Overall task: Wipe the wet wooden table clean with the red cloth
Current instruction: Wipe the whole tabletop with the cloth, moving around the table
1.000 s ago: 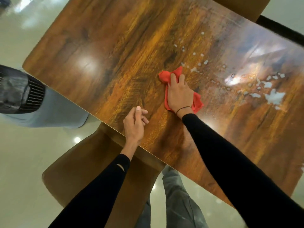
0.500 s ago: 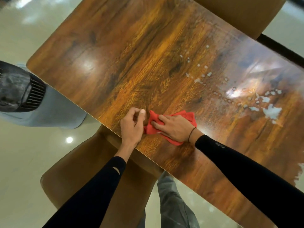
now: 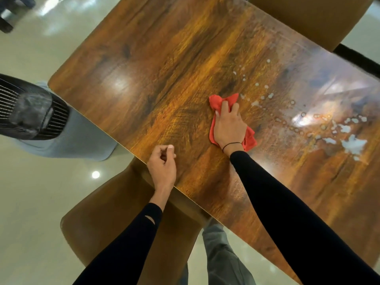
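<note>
The right hand [image 3: 229, 125] covers the middle of the red cloth [image 3: 218, 102]; only its far corner and near fringe show. The wooden table [image 3: 164, 79] runs out of frame far and right. A dark vented object [image 3: 30, 112], perhaps a fan, is cut by the left edge.

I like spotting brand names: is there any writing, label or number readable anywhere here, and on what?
None can be read. The wooden table, the red cloth under the right hand, the black sleeves and the grilled appliance on the floor show no legible text.
</note>
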Tool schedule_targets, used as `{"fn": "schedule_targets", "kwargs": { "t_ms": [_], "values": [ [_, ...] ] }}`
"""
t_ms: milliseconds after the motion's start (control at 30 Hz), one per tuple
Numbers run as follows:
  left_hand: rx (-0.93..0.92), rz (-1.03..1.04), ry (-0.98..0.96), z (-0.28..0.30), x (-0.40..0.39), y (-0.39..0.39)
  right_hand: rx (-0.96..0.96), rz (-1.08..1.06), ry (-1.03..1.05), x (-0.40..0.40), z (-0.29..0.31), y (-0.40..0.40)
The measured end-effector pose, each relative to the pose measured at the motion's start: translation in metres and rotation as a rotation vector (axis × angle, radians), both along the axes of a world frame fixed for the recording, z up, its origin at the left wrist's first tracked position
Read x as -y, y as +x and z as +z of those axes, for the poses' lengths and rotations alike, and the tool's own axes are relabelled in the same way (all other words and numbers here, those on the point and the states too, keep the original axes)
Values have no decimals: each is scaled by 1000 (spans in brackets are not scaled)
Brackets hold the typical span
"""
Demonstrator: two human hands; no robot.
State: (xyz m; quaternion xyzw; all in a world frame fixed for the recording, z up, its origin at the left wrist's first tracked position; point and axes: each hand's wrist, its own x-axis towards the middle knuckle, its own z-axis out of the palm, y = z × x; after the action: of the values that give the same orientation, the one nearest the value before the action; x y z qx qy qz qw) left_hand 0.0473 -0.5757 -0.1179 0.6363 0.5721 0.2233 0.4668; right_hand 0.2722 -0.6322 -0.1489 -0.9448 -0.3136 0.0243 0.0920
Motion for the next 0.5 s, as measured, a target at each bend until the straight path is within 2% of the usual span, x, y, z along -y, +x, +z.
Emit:
{"fn": "schedule_targets", "kwargs": {
  "t_ms": [100,167,333,500],
  "values": [
    [-38,370,-68,-8,-9,-8,25,160,-19,7,-3,-16],
    [-34,543,-134,-11,-15,-10,33,300,-23,14,-5,-27],
    [47,743,-246,-15,-16,-12,60,598,-32,34,-7,-73],
    [157,819,-367,-14,-21,-23,-4,1065,-46,77,-14,-95]
  ]
}}
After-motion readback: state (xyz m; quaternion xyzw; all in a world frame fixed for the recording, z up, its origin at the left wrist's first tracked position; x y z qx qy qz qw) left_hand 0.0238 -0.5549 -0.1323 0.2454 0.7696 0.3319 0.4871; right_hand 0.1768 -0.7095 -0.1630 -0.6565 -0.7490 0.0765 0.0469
